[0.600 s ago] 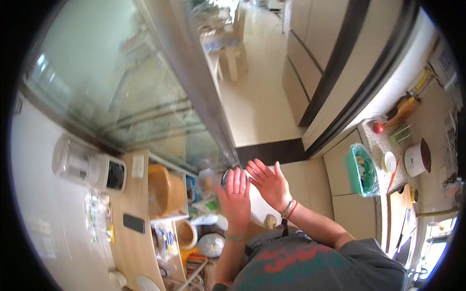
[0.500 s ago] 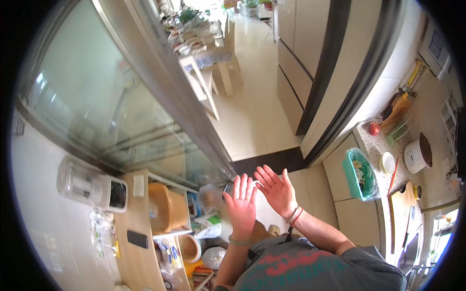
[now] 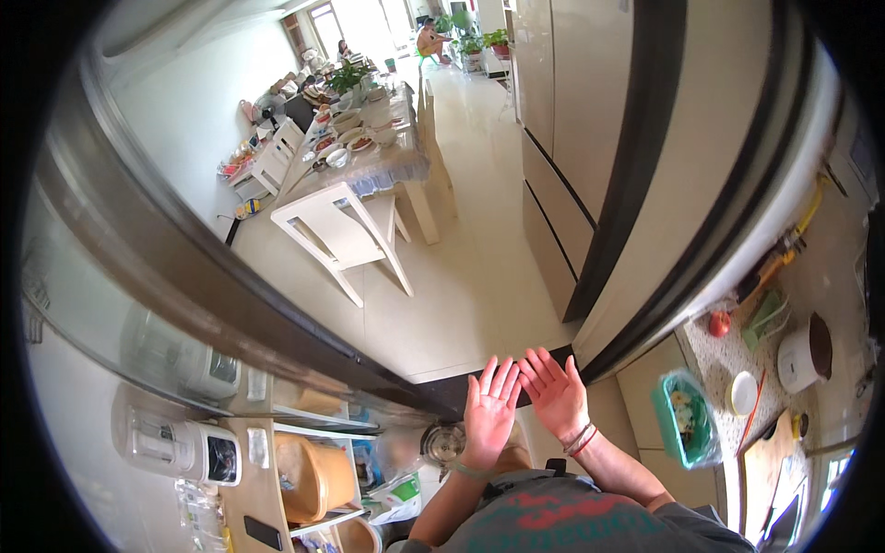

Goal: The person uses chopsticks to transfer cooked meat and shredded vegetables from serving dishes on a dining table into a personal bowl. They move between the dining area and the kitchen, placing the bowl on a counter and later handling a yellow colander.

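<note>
My left hand (image 3: 489, 417) is held out palm up, with its fingers stretched and nothing in it. Beside it, my right hand (image 3: 559, 398) also lies open and empty, palm up. The two hands nearly touch at the fingertips, in front of my body. Red and pale bands (image 3: 579, 439) circle my right wrist. Below the fingertips runs the dark threshold (image 3: 449, 394) of a doorway, and neither hand touches anything else.
Beyond the doorway stand a white chair (image 3: 334, 229) and a dining table (image 3: 396, 168) laid with dishes. A person (image 3: 430, 41) sits far back. At right, a counter carries a green bin (image 3: 666, 405) and white bowl (image 3: 741, 394). Shelving with an orange tub (image 3: 318, 479) stands left.
The view has shifted toward the doorway, so more of the dining room shows. My hands have come closer together and sit lower in the picture, still open and empty.
</note>
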{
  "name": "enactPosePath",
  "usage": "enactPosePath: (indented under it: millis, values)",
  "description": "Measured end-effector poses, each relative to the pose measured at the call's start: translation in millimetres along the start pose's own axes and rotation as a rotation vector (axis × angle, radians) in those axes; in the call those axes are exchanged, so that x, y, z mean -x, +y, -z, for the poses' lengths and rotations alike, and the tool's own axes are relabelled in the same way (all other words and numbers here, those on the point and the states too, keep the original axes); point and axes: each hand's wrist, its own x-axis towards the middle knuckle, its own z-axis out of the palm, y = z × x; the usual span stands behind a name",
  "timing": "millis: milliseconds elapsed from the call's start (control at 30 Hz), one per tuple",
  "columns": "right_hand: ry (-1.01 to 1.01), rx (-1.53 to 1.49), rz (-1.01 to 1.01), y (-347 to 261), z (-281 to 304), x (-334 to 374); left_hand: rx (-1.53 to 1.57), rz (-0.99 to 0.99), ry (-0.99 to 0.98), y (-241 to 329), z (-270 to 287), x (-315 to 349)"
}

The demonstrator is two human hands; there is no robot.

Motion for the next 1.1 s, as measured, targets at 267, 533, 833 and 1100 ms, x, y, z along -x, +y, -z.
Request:
enactPosePath:
  millis: [267, 533, 833, 1100]
  values:
    - [0.037, -0.031, 0.004, -51, -21, -115, -0.059, 0.085, 0.020, 20, -29, -124]
    - [0.016, -0.001, -0.187, -69, -15, -239, -0.031, -0.009, 0.168, 46, -9, -228]
    - [-0.123, 0.046, -0.357, -103, -61, -384, -0.021, -0.221, 0.203, 81, -42, -340]
    - [-0.111, 0.154, -0.507, -70, -76, -484, 0.065, -0.302, 0.378, 136, -28, -402]
